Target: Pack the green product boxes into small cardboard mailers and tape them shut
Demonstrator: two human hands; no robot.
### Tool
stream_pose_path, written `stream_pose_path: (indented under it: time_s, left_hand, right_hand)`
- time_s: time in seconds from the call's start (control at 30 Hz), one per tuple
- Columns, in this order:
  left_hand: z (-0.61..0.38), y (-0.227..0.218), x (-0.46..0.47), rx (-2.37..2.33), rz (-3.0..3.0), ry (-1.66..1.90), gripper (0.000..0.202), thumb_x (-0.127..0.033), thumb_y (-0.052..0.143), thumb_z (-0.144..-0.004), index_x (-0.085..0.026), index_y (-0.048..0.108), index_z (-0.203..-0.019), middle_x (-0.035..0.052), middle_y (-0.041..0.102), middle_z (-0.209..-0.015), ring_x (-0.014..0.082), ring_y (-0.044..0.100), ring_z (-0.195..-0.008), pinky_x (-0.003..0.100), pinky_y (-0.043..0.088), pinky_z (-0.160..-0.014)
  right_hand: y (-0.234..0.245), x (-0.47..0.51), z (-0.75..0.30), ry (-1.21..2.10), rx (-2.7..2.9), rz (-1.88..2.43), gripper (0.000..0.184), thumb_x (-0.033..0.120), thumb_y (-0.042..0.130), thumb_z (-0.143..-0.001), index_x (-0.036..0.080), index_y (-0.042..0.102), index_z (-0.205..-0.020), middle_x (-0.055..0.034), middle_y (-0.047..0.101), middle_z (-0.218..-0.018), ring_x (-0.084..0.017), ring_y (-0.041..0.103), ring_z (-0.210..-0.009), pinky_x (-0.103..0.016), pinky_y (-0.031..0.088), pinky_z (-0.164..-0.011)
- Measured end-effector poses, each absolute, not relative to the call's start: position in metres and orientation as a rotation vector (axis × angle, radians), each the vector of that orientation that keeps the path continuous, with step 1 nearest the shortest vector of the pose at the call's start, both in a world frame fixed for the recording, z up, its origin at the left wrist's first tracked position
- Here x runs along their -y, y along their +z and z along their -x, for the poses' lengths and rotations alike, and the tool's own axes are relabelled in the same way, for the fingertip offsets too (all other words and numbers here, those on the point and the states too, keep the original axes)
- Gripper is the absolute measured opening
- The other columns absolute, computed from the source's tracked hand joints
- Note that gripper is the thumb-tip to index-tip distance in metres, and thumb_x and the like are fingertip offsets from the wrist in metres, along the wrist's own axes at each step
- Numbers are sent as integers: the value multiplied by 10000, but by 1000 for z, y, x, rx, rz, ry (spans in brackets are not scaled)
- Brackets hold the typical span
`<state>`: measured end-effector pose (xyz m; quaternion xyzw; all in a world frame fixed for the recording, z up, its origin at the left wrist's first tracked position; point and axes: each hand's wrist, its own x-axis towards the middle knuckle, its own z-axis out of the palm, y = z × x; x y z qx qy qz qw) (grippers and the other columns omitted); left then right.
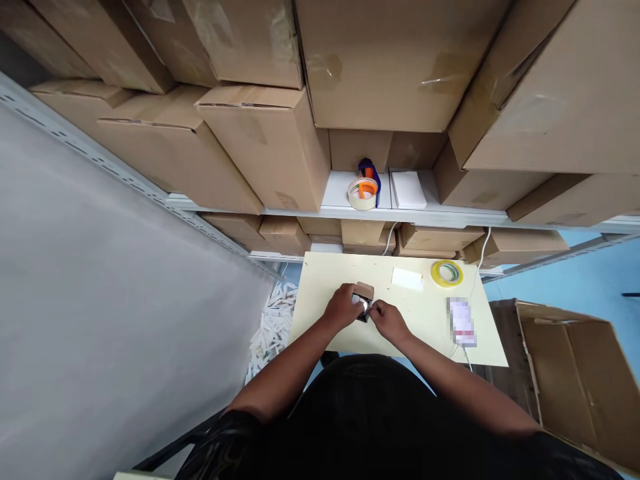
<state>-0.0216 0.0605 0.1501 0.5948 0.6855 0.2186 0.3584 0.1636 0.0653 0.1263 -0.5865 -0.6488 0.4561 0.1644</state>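
On the pale yellow table (325, 280), a small open box (365, 291) with a brown flap raised at its far side lies between my hands. My left hand (342, 307) is closed around its left side, the thumb reaching over the opening. Something whitish and shiny shows inside, too small to name. At the right edge of the box, my right hand (389, 320) is closed with thumb and forefinger pinched together. What that pinch holds, if anything, is hidden.
A white card (407, 279), a roll of clear yellow tape (447, 273) and a blurred phone-like object (461, 323) with a cable lie on the table. A tape dispenser (369, 183) sits on the shelf among cardboard boxes (270, 147). An open carton (575, 373) stands right; white strips (273, 327) lie left.
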Motion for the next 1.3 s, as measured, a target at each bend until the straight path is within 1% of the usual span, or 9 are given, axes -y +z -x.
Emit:
stream_pose_path:
  time_s: [0.17, 0.3, 0.43, 0.53, 0.63, 0.77, 0.83, 1.1, 1.3]
  left_hand:
    - [39, 150, -50, -1636, -1334, 640, 482, -178, 497, -887, -214, 586, -1359, 86, 648, -1374, 243, 649, -1152, 388, 495, -1041]
    - [47, 142, -33, -1716, -1417, 832, 502, -176, 535, -894, -209, 529, -1395, 117, 539, -1452, 226, 635, -1120, 405, 529, -994]
    - [45, 140, -26, -1769, -1849, 838, 309, -134, 519, -905, -182, 674, -1168, 121, 589, -1237, 279, 547, -1203, 465, 481, -1060]
    - [44, 142, -27, -1668, -1952, 729, 330, -76, 472, -893, -190, 696, -1106, 99, 609, -1099, 250, 590, -1065, 426, 528, -982]
    - [46, 144, -26, -1603, -1894, 734, 409, -116, 555, -862, -202, 648, -1251, 104, 589, -1194, 255, 591, -1126, 420, 523, -1024]
    - [49, 140, -24, -1499, -1776, 684, 832, -190, 747, -724, -232, 451, -1501, 126, 478, -1402, 292, 551, -1241, 449, 497, -1086]
    - [49, 136, -27, -1472, -1723, 662, 935, -200, 767, -703, -233, 375, -1551, 138, 430, -1445, 290, 564, -1221, 454, 511, -1065]
    - [44, 135, -46, -1507, -1727, 612, 912, -168, 781, -641, -253, 451, -1487, 111, 461, -1344, 289, 576, -1158, 423, 552, -979]
    - [41, 131, -38, -1608, -1723, 667, 815, -147, 747, -646, -254, 504, -1417, 101, 486, -1254, 280, 572, -1124, 401, 561, -937]
  right_hand:
    - [129, -73, -169, 1201, 1982, 1717, 187, 320, 494, -910, 240, 565, -757, 0, 627, -690, -194, 568, -661, -279, 348, -613]
    - [132, -73, -167, 986, 2103, 1690, 127, 321, 487, -941, 236, 581, -952, -15, 647, -816, -211, 599, -735, -290, 400, -652]
    - [138, -69, -160, 691, 2419, 1494, 198, 236, 439, -976, 210, 621, -1051, -90, 633, -1077, -227, 614, -945, -309, 452, -778]
    - [149, -69, -154, 600, 2591, 1511, 204, 261, 502, -967, 208, 652, -1095, -93, 626, -1103, -231, 602, -999, -309, 458, -828]
    - [163, -73, -147, 525, 2688, 1588, 291, 344, 610, -919, 194, 649, -1164, -111, 628, -1149, -258, 582, -1077, -322, 456, -853]
    - [178, -83, -132, 458, 2808, 1699, 407, 439, 688, -856, 166, 671, -1157, -156, 639, -1190, -303, 576, -1113, -361, 449, -851]
    - [183, -89, -122, 444, 2864, 1746, 462, 469, 709, -828, 146, 686, -1158, -177, 647, -1189, -315, 591, -1089, -379, 445, -847]
    - [180, -107, -109, 401, 2934, 1762, 531, 501, 739, -759, 134, 698, -1140, -179, 673, -1106, -318, 613, -1031, -393, 435, -849]
    - [177, -94, -131, 286, 2648, 1557, 382, 439, 694, -756, 145, 678, -1000, -137, 653, -999, -283, 607, -946, -362, 461, -821]
